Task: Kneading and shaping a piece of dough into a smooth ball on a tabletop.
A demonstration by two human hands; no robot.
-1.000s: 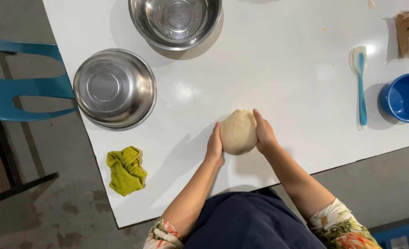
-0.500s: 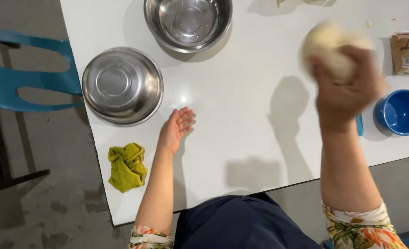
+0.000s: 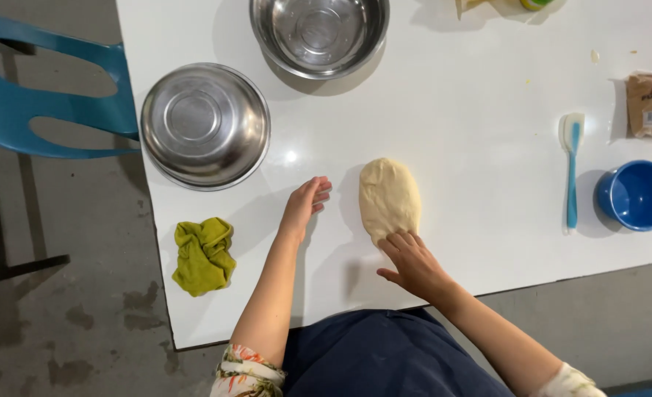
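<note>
White counter point(image 3: 487, 147) carries an oval dough point(image 3: 390, 197) at centre; right hand point(image 3: 412, 263) at its 6 o'clock end, fingers together touching it; left hand point(image 3: 305, 204) at 9, fingers loosely spread, flat

**A plain baking workspace**

A makeshift kitchen or food-prep room — the white tabletop point(image 3: 487, 88) carries pale dough point(image 3: 390, 197) at centre, steel bowls at 12 point(image 3: 318, 33) and 10 o'clock point(image 3: 204, 125), a spatula point(image 3: 573, 169) and blue cup point(image 3: 636, 195) at 3 o'clock. A bare concrete floor point(image 3: 61, 316) and blue plastic chair point(image 3: 39, 103) at 9 o'clock suggest no fitted kitchen.
</note>
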